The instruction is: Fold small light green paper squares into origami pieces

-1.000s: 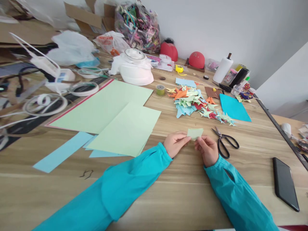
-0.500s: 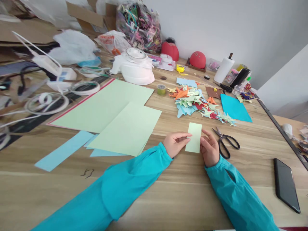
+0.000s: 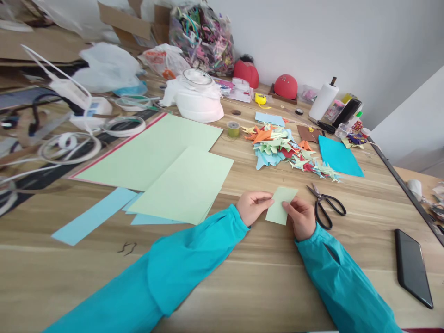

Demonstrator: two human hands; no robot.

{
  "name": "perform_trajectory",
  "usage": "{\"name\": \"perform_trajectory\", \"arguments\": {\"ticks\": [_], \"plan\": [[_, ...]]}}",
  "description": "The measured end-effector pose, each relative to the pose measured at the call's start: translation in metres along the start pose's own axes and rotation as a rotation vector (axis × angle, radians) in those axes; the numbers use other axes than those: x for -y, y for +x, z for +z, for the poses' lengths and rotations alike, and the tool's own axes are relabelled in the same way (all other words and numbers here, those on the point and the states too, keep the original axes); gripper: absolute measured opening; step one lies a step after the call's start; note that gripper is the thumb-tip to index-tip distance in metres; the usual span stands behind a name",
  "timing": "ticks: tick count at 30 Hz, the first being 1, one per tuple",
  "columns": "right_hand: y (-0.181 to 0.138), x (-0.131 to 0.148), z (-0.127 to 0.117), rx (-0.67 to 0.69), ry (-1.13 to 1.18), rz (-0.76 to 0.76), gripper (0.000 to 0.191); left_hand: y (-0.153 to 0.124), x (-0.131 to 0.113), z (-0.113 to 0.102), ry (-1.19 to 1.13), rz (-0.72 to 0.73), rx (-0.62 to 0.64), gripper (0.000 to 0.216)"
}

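A small pale green paper slip [image 3: 280, 209] lies between my two hands on the wooden table [image 3: 243, 277]. My left hand [image 3: 252, 206] pinches its left edge with thumb and fingers closed. My right hand [image 3: 301, 215] grips its right side, fingers curled onto the paper. Both arms wear teal sleeves. Black scissors [image 3: 326, 205] lie just right of my right hand. A heap of folded coloured paper shapes [image 3: 280, 148] sits beyond the slip.
Large pale green sheets [image 3: 166, 166] and a light blue strip [image 3: 92, 216] lie to the left. A teal sheet [image 3: 338, 155], a black phone [image 3: 412, 266], a white jar-like vessel [image 3: 196, 95], tape rolls [image 3: 69, 148], bags and boxes crowd the far side.
The green slip was folded short a second ago, then opened out long and upright; now it lies tilted and lower, with my right fingers moved onto it.
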State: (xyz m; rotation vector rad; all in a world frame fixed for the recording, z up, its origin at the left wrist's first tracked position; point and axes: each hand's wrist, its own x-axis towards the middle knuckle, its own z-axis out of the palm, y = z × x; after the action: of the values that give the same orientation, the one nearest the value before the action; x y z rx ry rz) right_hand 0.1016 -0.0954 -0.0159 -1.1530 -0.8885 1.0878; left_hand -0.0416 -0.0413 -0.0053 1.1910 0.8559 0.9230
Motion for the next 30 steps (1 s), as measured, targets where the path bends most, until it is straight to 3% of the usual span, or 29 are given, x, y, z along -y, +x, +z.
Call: {"name": "perform_trajectory", "arguments": {"ticks": [11, 17, 24, 27, 30], "plan": [[-0.002, -0.002, -0.003, 0.023, 0.023, 0.039, 0.013, 0.004, -0.004, -0.002, -0.178, -0.195, -0.021, 0.025], [-0.002, 0.005, 0.001, -0.020, 0.140, 0.118, 0.013, 0.004, 0.001, -0.003, -0.335, -0.226, 0.076, 0.027], [0.000, 0.010, 0.001, -0.067, 0.208, 0.182, 0.013, 0.001, -0.002, 0.002, -0.306, 0.013, 0.231, 0.038], [0.001, 0.008, -0.001, 0.009, 0.140, 0.153, 0.011, 0.002, -0.002, 0.003, -0.260, 0.085, 0.177, 0.031], [0.000, 0.007, -0.002, 0.095, 0.138, 0.125, 0.013, 0.003, 0.000, 0.002, -0.226, 0.070, 0.084, 0.027]]}}
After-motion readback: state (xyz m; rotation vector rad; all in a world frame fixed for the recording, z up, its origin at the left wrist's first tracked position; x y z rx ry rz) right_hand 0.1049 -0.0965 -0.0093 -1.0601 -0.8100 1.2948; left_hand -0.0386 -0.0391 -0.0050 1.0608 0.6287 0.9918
